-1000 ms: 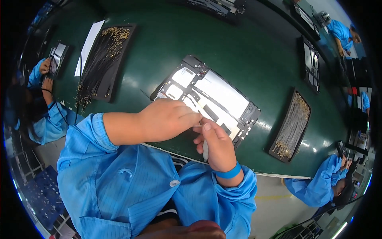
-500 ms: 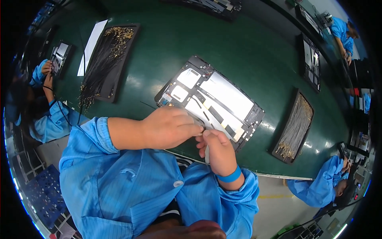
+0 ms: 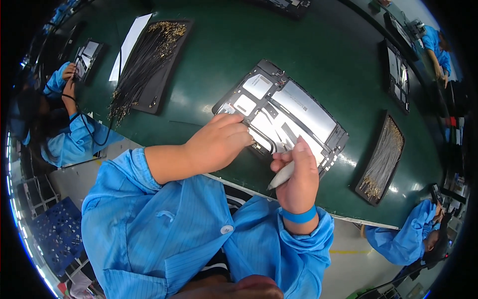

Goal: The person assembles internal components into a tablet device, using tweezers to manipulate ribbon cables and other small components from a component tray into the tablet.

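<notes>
An opened tablet-like device [image 3: 321,124] lies tilted on the table, its inside up, with silver plates and black frame parts. My left hand [image 3: 219,144] rests over its near left edge, fingers curled and pinching a thin black cable [image 3: 266,138]. The cable's other end sticks out on the table past the far side of that hand. Between the fingers and palm of my right hand [image 3: 300,174] sits a pale tapered tool [image 3: 282,177], its pointed end toward me. That hand's thumb and fingertips are over the device's near right part.
A black tray [image 3: 167,74] of dark cables with gold ends stands at the left beside a white sheet [image 3: 130,47]. Another cable tray [image 3: 382,157] is at the right. More devices [image 3: 396,74] lie farther off. Co-workers in blue sit at both sides.
My hands, close together before, have moved apart: the right one went right, and the left turned over the device's edge. Device and trays appear shifted slightly in view. More of the pale tool shows.
</notes>
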